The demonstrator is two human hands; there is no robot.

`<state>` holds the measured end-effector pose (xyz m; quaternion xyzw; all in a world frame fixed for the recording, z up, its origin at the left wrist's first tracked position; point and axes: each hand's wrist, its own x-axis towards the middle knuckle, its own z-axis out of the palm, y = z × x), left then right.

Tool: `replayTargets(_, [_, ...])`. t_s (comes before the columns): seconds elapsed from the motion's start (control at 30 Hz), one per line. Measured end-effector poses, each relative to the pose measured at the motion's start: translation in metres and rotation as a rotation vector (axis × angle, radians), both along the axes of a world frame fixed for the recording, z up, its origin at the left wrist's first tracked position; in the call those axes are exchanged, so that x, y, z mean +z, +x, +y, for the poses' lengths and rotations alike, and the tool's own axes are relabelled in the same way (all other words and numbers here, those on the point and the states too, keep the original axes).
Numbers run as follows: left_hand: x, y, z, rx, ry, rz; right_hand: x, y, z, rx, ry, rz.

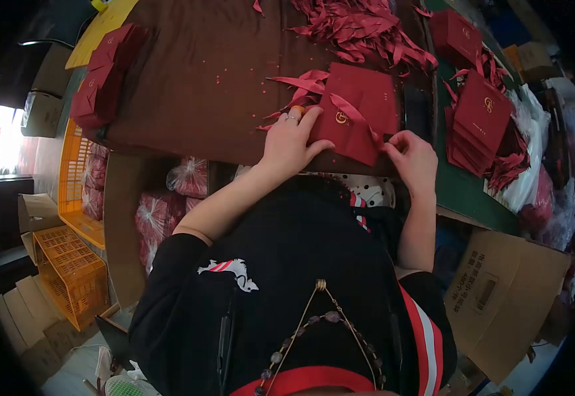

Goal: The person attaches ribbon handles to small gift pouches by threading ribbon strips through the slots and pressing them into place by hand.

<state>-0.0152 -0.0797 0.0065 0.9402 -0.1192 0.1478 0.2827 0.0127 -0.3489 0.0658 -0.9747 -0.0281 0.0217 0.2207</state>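
A red paper bag (370, 99) with a gold logo lies flat on the brown cloth, and a red ribbon (352, 113) runs across its front. My left hand (290, 142) rests at the bag's left edge, thumb and fingers apart, beside loose red ribbons (307, 84). At the bag's lower right corner is my right hand (411, 158), with thumb and forefinger pinched near the ribbon's end. What sits between those fingertips is too small to make out.
A heap of red ribbons (366, 30) lies at the back. Stacked red bags (482, 115) stand on the green surface (447, 188) at right, and red bags (99, 89) at left. Below are an orange crate (69, 270) and a cardboard box (499, 297).
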Motion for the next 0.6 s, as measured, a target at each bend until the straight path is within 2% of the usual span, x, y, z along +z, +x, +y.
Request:
replayTargets(0.03, [0.001, 0.0, 0.0, 0.003, 0.0, -0.001, 0.0, 0.002, 0.001, 0.003, 0.0, -0.001])
replayTargets(0.13, [-0.001, -0.001, -0.003, 0.005, -0.005, 0.004, 0.004, 0.006, 0.006, -0.064, 0.574, -0.335])
replayTargets(0.17, [-0.004, -0.001, -0.005, 0.035, -0.028, -0.016, 0.004, 0.007, 0.007, -0.066, 0.573, -0.334])
replayTargets(0.27, [-0.006, -0.002, -0.007, 0.062, -0.04, -0.032, -0.001, 0.014, 0.007, 0.187, 0.921, -0.625])
replayTargets(0.3, [-0.007, -0.002, -0.007, 0.065, -0.031, -0.031, 0.0, 0.012, 0.008, 0.183, 0.922, -0.622])
replayTargets(0.37, [-0.006, -0.003, -0.007, 0.071, -0.031, -0.038, 0.007, 0.01, 0.013, 0.315, 1.143, -0.604])
replayTargets(0.5, [0.0, -0.005, -0.011, 0.102, -0.057, -0.055, 0.011, 0.006, 0.019, 0.418, 1.21, -0.54])
replayTargets(0.57, [-0.003, -0.004, -0.01, 0.095, -0.045, -0.032, 0.006, 0.007, 0.018, 0.647, 1.31, -0.338])
replayTargets(0.6, [-0.003, -0.003, -0.01, 0.092, -0.036, -0.012, 0.01, 0.004, 0.025, 0.669, 1.323, -0.282])
